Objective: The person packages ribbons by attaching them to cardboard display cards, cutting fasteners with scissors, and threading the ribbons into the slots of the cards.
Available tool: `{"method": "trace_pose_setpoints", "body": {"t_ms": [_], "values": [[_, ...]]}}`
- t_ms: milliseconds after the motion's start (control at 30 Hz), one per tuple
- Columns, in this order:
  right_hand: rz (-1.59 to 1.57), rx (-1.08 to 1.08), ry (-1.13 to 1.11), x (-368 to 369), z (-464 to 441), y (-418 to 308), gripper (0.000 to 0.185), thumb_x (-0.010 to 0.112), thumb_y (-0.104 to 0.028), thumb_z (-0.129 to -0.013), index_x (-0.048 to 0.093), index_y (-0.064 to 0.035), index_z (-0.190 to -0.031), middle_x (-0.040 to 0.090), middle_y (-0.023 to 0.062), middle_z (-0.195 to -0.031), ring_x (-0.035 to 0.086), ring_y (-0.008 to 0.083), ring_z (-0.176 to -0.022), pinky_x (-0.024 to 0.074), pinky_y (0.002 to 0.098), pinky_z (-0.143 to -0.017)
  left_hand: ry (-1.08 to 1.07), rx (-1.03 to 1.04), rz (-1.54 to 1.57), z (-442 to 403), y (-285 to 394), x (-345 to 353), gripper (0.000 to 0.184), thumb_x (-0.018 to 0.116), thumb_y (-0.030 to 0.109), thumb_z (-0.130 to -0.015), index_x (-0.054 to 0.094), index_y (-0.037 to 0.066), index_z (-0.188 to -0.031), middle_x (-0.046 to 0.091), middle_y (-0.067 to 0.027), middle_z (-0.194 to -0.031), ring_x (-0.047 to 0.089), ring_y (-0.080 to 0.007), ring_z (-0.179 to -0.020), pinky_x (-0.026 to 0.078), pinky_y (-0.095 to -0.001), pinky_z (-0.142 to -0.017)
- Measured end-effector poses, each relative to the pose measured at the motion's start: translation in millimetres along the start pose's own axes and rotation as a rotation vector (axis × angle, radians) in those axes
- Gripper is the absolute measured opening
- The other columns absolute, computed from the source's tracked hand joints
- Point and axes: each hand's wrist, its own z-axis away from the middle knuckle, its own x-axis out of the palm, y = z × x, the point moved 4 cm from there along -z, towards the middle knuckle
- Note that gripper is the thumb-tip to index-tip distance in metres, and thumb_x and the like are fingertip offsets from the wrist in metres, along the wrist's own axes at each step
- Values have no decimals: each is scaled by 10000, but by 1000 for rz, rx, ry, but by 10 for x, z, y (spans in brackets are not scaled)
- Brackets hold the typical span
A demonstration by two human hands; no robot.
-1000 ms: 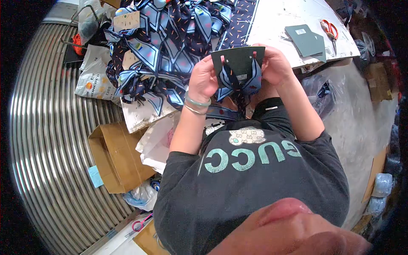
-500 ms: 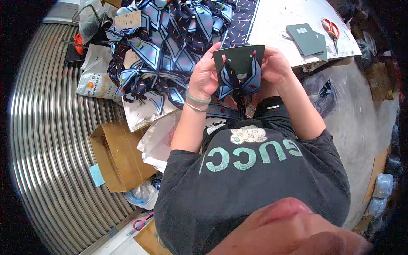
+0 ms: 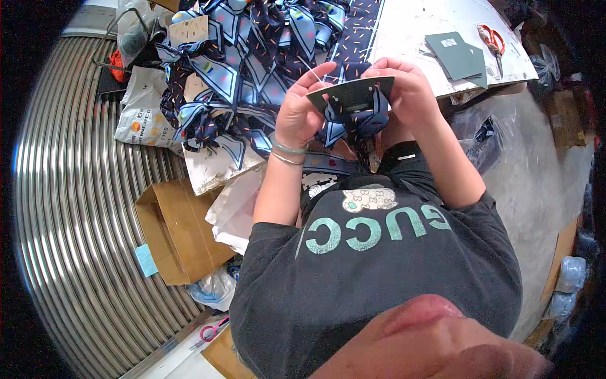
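Observation:
A dark green card [image 3: 351,96] is held up between my two hands, tilted so that its top edge comes toward me. Ends of a navy and light-blue patterned scarf [image 3: 369,120] hang at its underside, near slots on both sides. My left hand [image 3: 299,112] grips the card's left edge; a thin white string [image 3: 310,68] shows by its raised fingers. At the right edge, my right hand [image 3: 407,88] pinches the card, fingers curled over the top. The far side of the card is hidden from me.
Many patterned scarves [image 3: 255,76] are heaped at the table's left, some with beige cards [image 3: 189,30]. Green cards [image 3: 451,55] and red-handled scissors [image 3: 492,45] lie right. A cardboard box [image 3: 183,227] stands below left, beside a ribbed metal shutter [image 3: 88,208].
The card has tilted from nearly upright toward flat, its left side lowered. My left fingers have opened outward beside a white string, and my right fingers have curled over the card's top edge.

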Motion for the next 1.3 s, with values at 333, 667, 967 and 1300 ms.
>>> {"method": "trace_pose_setpoints", "body": {"t_ms": [333, 667, 967, 1300], "values": [[260, -233, -230, 330, 177, -207, 140, 617, -105, -827, 563, -11, -738, 610, 113, -778, 571, 179, -774, 431, 289, -727, -82, 136, -170, 59, 117, 110, 410, 663, 4, -791, 569, -13, -1190, 680, -124, -854, 617, -227, -866, 490, -374, -865], [245, -235, -270, 260, 120, -173, 110, 660, -96, -809, 633, 10, -825, 649, 89, -816, 621, 146, -765, 487, 263, -740, -75, 109, -258, 73, 131, 66, 205, 664, 111, -838, 625, 16, -1016, 659, -97, -814, 567, -235, -873, 472, -413, -891], [233, -203, -228, 220, 89, -127, 130, 668, -104, -803, 633, 17, -832, 657, 96, -808, 625, 147, -754, 489, 262, -732, -63, 129, -309, 44, 122, 71, 155, 663, 170, -860, 597, 38, -815, 616, -90, -791, 543, -225, -846, 440, -358, -825], [216, -187, -199, 191, 70, -101, 139, 685, -110, -784, 635, 12, -828, 664, 99, -807, 631, 143, -747, 493, 254, -728, -74, 120, -355, 43, 154, 125, 159, 676, 146, -844, 594, 21, -789, 595, -82, -819, 516, -210, -826, 418, -329, -799]]}}
